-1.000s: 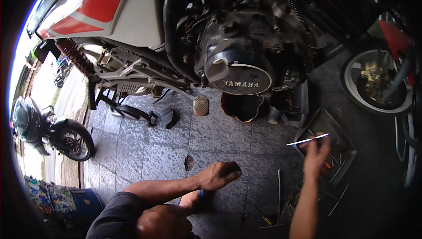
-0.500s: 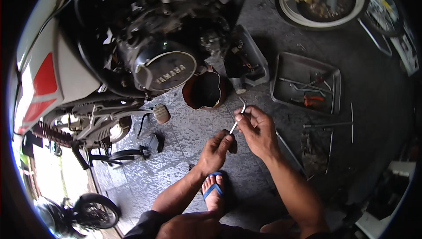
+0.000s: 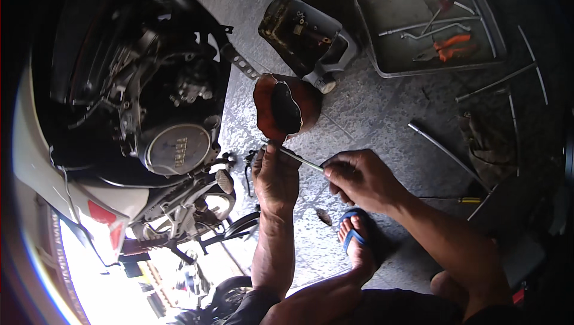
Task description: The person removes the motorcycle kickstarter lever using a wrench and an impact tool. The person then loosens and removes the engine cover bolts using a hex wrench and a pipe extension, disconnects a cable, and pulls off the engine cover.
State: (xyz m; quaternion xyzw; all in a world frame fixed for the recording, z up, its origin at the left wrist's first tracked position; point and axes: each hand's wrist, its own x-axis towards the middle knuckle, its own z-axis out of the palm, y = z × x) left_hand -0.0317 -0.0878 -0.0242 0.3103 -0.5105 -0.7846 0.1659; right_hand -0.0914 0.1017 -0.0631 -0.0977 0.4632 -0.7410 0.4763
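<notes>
A slim metal rod (image 3: 307,161) lies across both hands. My left hand (image 3: 274,180) grips one end of it, thumb on top, just below a rust-coloured cut container (image 3: 267,107) with a jagged rim. My right hand (image 3: 360,180) holds the other end in curled fingers, to the right. At the left stands a motorcycle with a dark engine, an oval side cover (image 3: 174,149), a metal foot pedal (image 3: 225,180) and a white side panel with red marking (image 3: 100,214).
A cut plastic jug (image 3: 347,50) with small parts stands behind the container. A metal tray (image 3: 376,56) holds pliers and rods at top right. Long-handled tools (image 3: 439,149), a screwdriver (image 3: 468,201) and a rag (image 3: 481,146) lie at right. My sandalled foot (image 3: 354,235) is below my hands.
The view has swung round. One second ago my right hand alone held the rod; since half a second ago both hands hold it, now turned more crosswise.
</notes>
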